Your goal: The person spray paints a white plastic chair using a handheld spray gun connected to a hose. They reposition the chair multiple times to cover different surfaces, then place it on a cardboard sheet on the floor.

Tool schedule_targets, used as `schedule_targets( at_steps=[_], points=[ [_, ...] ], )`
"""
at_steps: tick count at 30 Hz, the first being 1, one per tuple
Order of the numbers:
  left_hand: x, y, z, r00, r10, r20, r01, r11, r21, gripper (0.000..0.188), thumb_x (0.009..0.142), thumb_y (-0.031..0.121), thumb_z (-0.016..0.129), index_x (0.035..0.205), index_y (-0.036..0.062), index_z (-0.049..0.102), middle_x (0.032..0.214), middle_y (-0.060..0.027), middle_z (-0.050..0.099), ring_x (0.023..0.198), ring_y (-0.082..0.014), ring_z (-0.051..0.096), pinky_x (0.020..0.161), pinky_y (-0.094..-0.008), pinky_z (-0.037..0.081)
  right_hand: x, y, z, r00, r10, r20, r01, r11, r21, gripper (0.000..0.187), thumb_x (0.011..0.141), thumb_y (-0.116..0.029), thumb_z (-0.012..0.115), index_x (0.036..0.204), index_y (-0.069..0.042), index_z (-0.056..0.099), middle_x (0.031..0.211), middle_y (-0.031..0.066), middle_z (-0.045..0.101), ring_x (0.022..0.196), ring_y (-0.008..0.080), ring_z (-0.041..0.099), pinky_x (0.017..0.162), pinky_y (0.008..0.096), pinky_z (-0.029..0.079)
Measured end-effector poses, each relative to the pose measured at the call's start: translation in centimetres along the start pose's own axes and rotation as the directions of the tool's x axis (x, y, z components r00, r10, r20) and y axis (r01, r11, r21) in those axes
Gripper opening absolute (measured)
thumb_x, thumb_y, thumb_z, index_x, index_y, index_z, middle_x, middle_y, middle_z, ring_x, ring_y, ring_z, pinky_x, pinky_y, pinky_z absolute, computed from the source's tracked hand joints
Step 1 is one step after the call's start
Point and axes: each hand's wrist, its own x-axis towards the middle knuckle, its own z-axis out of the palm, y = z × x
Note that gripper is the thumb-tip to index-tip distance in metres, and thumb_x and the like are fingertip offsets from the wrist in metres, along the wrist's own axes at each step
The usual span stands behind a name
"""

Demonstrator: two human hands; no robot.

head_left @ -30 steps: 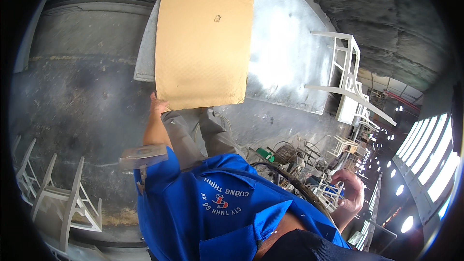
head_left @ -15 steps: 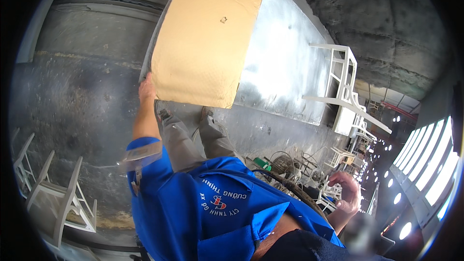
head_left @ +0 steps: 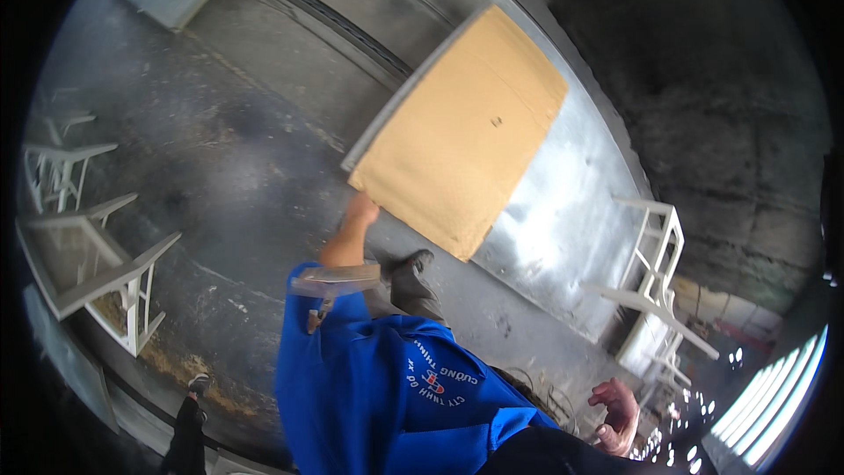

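Note:
A large tan cardboard sheet (head_left: pixel 466 127) lies over a shiny grey metal panel (head_left: pixel 571 211). A thin grey edge shows along its left side. My left hand (head_left: pixel 362 208) grips the sheet's near-left corner, with its fingertips partly hidden there. Away to the right, my right hand (head_left: pixel 617 418) hangs in the air, its fingers loosely bent and apart from the thumb, with nothing visible in it. A clear band with a strap (head_left: pixel 336 280) sits around my left upper arm, over the blue sleeve.
White chair frames (head_left: pixel 114 264) stand on the left, and more white frames (head_left: pixel 651 281) stand at the metal panel's right end. A dark slot (head_left: pixel 325 18) runs along the floor beyond the sheet. Another person's dark-clothed leg (head_left: pixel 186 431) shows at lower left.
My view has swung left, so the cardboard appears tilted and farther right. My left hand stays at its corner. The left chair frames show more fully, and another person's leg has come into view.

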Motion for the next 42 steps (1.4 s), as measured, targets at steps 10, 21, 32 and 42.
schedule_targets(
  at_steps=[10,21,32,42],
  points=[
    [-15.6,4.8,2.5,0.881,0.417,0.223,-0.382,0.906,-0.182,0.059,0.087,0.044,0.073,0.128,0.0021,0.069,0.132,-0.0218,0.067,0.125,-0.0345,0.063,0.105,-0.0402,0.050,2.9,5.0,0.2,0.974,-0.205,0.100,0.209,0.977,-0.031,0.098,0.075,-0.050,0.089,0.148,0.003,0.050,0.113,0.0178,0.067,0.095,0.0216,0.065,0.086,0.0360,0.052],
    [-40.5,25.7,1.4,-0.204,0.735,0.647,-0.806,0.249,-0.537,0.067,0.091,0.042,0.076,0.142,0.0038,0.057,0.129,-0.0161,0.068,0.118,-0.0255,0.064,0.103,-0.0388,0.050,11.1,5.8,3.4,0.862,-0.507,-0.014,0.494,0.845,-0.204,0.056,0.088,-0.013,0.077,0.139,0.002,0.059,0.103,0.0102,0.069,0.085,0.0153,0.067,0.080,0.0304,0.057],
    [-47.7,21.6,0.8,-0.264,0.701,0.662,-0.817,0.202,-0.540,0.037,0.086,0.033,0.078,0.098,-0.0017,0.074,0.079,-0.0085,0.074,0.072,-0.0175,0.068,0.064,-0.0371,0.051,11.6,8.7,9.7,0.844,-0.467,0.263,0.524,0.824,-0.217,0.054,0.085,-0.013,0.080,0.136,-0.002,0.064,0.101,0.0135,0.073,0.083,0.0204,0.071,0.075,0.0348,0.059],
    [-46.8,17.7,-9.2,-0.012,0.822,0.569,-0.598,0.450,-0.663,0.020,0.084,0.016,0.079,0.094,-0.0004,0.073,0.077,-0.0043,0.071,0.066,-0.0087,0.063,0.057,-0.0277,0.048,20.0,27.0,17.9,0.988,0.130,0.089,-0.104,0.961,-0.254,0.056,0.086,-0.017,0.079,0.135,0.002,0.060,0.093,0.0130,0.072,0.080,0.0193,0.069,0.071,0.0345,0.057]
  ],
)
